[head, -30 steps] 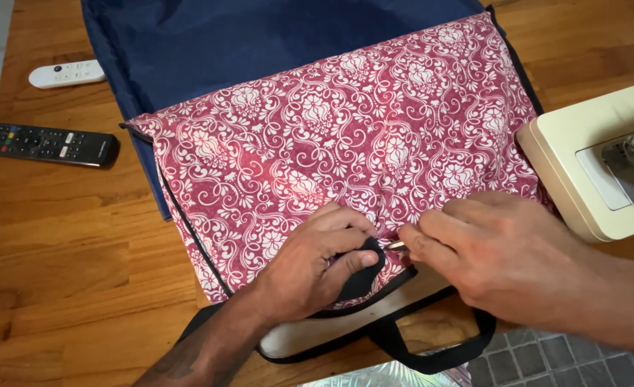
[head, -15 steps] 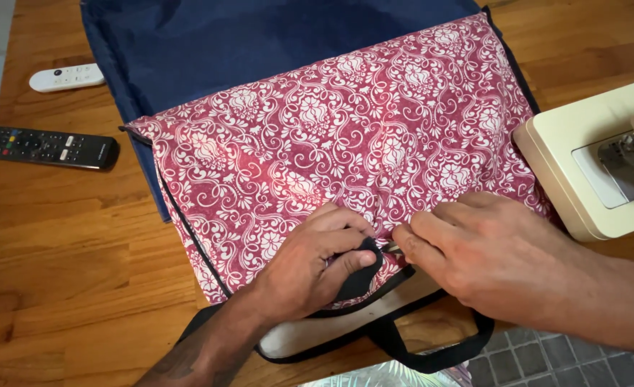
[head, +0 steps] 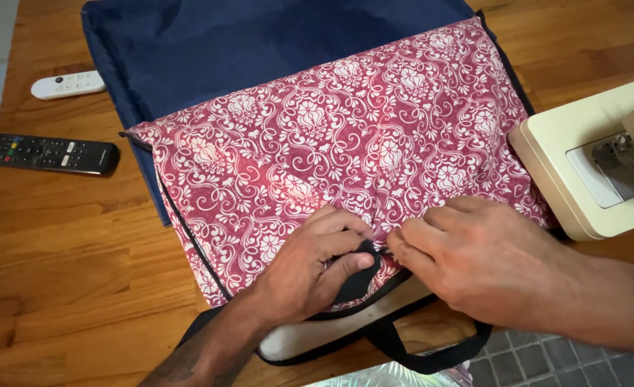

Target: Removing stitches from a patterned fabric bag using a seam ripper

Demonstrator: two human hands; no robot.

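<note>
While both hands meet at the near edge of the red cloth, the step in hand looks like fixing the black strap to that edge, prob. pinning or hand-stitching. The left hand has its fingers curled, thumb and fingertips pressed together on the strap where it crosses the cloth's hem. The right hand lies knuckles-up just beside it, fingertips drawn together right at the same spot; they seem to pinch sth small, but what it is can't be told, too tiny and hidden betw. the fingers.

The red cloth w/ white floral print lies flat in the middle of the tabletop, on top of a navy fabric that reaches to the far edge. Under its near hem shows a cream panel w/ black trim, and a black handle loop hangs over the near edge. A sewing machine stands at the right edge, near the cloth's right side. A black remote and a white remote lie well apart by the left edge.

Judging by this, the next move calls for keeping the strap held flat and square to the hem w/ the left hand, while the right works the small point through strap + cloth w/o shifting the layers.
</note>
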